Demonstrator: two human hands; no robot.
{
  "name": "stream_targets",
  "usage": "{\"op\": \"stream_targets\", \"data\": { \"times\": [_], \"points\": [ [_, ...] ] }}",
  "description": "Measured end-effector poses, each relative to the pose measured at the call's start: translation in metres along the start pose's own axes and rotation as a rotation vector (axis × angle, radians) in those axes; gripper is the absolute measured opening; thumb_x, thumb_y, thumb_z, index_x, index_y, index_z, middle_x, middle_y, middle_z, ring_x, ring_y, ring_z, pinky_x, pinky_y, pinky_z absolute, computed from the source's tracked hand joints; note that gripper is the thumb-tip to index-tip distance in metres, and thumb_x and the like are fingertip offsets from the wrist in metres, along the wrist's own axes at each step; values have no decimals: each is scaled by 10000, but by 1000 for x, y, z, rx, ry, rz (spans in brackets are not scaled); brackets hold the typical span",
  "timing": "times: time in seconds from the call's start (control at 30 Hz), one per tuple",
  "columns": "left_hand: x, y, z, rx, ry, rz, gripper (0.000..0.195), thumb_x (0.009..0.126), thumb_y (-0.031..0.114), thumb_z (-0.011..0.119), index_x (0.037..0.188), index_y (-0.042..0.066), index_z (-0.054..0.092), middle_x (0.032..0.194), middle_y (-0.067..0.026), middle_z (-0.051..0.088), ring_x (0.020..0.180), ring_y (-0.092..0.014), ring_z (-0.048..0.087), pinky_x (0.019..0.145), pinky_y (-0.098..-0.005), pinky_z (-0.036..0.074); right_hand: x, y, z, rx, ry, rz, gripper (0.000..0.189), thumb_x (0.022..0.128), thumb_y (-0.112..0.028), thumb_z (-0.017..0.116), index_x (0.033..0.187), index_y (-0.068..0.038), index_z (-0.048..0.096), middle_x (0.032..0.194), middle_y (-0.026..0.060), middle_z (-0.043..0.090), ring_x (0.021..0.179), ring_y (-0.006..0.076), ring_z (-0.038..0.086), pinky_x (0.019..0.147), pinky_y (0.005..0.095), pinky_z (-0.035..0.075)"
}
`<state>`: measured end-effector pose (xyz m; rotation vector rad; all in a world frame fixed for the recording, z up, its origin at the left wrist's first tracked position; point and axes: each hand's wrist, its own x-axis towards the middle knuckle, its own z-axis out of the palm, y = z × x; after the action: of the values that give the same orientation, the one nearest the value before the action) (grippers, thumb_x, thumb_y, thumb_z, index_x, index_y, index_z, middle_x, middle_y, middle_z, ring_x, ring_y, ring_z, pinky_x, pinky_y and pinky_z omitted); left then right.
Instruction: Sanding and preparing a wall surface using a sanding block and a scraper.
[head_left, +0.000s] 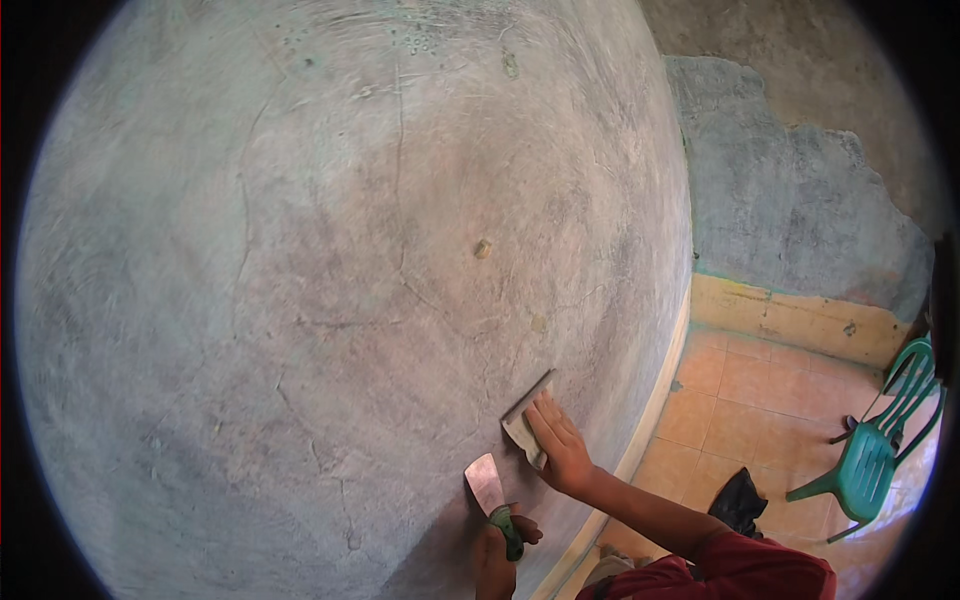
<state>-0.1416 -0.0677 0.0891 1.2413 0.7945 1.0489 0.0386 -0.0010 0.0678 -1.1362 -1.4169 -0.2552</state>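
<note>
My left hand (497, 556) is closed around the green handle of a putty knife (485, 480), whose metal blade points up beside the wall. Higher and to the right, my right hand (559, 442) presses a flat pad (523, 435) with a dark straight edge against the wall; whether it is a scraper or a sanding pad, I cannot tell. The plastered wall (337, 247) is grey with pinkish patches and fine cracks. A small tan lump or plug (482, 249) sits in it above my hands.
An adjoining wall (765, 172) has peeled paint above a yellowish base band (795, 311). On the orange tiled floor (690, 416) at the right stand a green plastic chair (866, 457) and a black plastic bag (739, 502), near my right arm.
</note>
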Motion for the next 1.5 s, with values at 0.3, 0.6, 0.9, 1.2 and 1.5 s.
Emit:
{"op": "stream_targets", "data": {
  "times": [0.3, 0.6, 0.9, 1.2, 1.5],
  "points": [
    [46, -23, 7, -8, -212, -63, 614, 979, 480, 379, 1212, -79, 474, 841, -144, 620, 760, -237, 608, 728, -356, 482, 45, 58, -15, -89, 232, 99, 640, 686, 101, 537, 1319, 64, 449, 1351, 304, 439, 1297, 440, 398, 1083, 462, 328],
    [87, -49, 42, -100, -373, -130, 588, 986, 443, 370, 1212, -91, 467, 863, -143, 620, 760, -237, 611, 730, -360, 485, 60, 85, -44, -66, 156, 152, 641, 725, 104, 463, 1360, 36, 417, 1385, 278, 415, 1305, 411, 397, 1086, 429, 335],
    [131, -75, 99, -147, -194, -106, 594, 969, 462, 430, 1208, -79, 484, 845, -137, 623, 727, -236, 603, 705, -355, 479, 37, 136, -63, -84, -45, 53, 802, 577, 145, 546, 1360, 26, 419, 1383, 270, 421, 1306, 380, 411, 1079, 447, 347],
    [172, -85, 184, -13, 12, -4, 533, 1006, 407, 365, 1193, -71, 507, 845, -114, 626, 758, -204, 599, 733, -331, 475, 108, 210, -117, -21, -117, 65, 742, 638, 80, 553, 1363, 60, 395, 1388, 274, 410, 1309, 413, 390, 1080, 466, 332],
    [186, -86, 237, 41, 114, -6, 492, 1024, 370, 323, 1184, -56, 511, 823, -102, 621, 735, -174, 585, 703, -306, 460, 196, 263, -154, -153, -52, -63, 780, 622, 10, 654, 1359, 53, 401, 1384, 248, 426, 1322, 372, 392, 1086, 458, 331]
  ]
}}
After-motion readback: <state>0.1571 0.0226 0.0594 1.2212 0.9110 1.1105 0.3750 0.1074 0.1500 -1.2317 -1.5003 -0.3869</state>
